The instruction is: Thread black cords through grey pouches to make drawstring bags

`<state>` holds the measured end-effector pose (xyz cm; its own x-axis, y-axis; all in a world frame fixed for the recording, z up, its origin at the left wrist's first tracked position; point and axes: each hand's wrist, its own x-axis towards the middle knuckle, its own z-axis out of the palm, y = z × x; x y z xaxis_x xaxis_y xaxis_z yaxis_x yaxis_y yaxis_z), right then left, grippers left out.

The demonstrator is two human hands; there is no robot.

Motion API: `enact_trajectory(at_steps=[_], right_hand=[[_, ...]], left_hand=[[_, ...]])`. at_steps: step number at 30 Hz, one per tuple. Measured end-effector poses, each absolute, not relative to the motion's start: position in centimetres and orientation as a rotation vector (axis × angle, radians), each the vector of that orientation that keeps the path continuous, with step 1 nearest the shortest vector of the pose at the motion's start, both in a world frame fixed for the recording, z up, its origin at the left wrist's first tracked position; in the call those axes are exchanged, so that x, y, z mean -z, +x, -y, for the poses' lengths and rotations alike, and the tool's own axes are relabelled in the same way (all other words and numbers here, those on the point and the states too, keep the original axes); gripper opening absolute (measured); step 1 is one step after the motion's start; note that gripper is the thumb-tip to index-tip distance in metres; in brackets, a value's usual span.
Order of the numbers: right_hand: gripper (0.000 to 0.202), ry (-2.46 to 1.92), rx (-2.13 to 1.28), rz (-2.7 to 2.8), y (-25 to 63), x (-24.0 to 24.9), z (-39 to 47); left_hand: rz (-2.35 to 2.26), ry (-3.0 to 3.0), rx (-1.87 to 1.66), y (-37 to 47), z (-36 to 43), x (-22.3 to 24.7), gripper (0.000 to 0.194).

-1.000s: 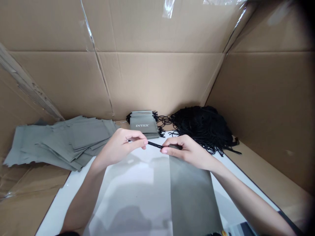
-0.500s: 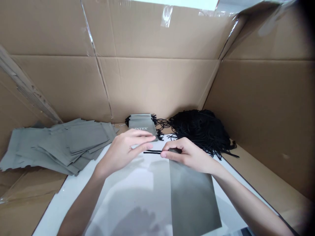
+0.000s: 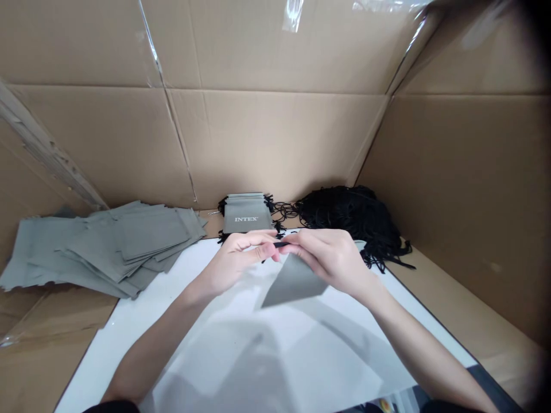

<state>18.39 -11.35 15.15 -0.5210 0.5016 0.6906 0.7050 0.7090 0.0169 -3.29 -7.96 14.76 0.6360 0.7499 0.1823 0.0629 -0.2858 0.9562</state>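
Over the white work surface (image 3: 215, 344), my left hand (image 3: 245, 258) pinches one end of a short black cord (image 3: 282, 244). My right hand (image 3: 331, 255) has its fingers closed round the other part of the cord and the edge of a grey pouch (image 3: 295, 281). The pouch hangs tilted beneath my right hand, partly hidden by it. Both hands nearly touch at the fingertips. Just beyond them lies a stack of grey pouches (image 3: 247, 209) lettered INTEX, with black cord ends at its sides.
A loose pile of grey pouches (image 3: 146, 241) lies at the left. At the back right is a heap of black cords (image 3: 348, 215). Cardboard walls (image 3: 279, 137) stand behind and on both sides. Something dark with a printed picture (image 3: 396, 401) shows at the near edge.
My left hand has moved right and closed on the cord. My right hand has risen slightly, and the grey pouch has lifted and swung from lying below it to a tilt. The view has shifted slightly.
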Motion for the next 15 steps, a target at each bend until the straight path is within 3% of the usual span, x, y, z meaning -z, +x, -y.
enact_trajectory(at_steps=[5, 15], right_hand=[[0.005, -0.715, 0.845, 2.098, 17.4, -13.7, 10.5], [0.031, -0.857, 0.828, 2.067, 14.8, -11.7, 9.7]], left_hand=[[-0.481, 0.942, -0.765, -1.6, 8.6, -13.4, 0.025], [-0.692, 0.775, -0.935, -0.7, 10.1, -12.7, 0.023]])
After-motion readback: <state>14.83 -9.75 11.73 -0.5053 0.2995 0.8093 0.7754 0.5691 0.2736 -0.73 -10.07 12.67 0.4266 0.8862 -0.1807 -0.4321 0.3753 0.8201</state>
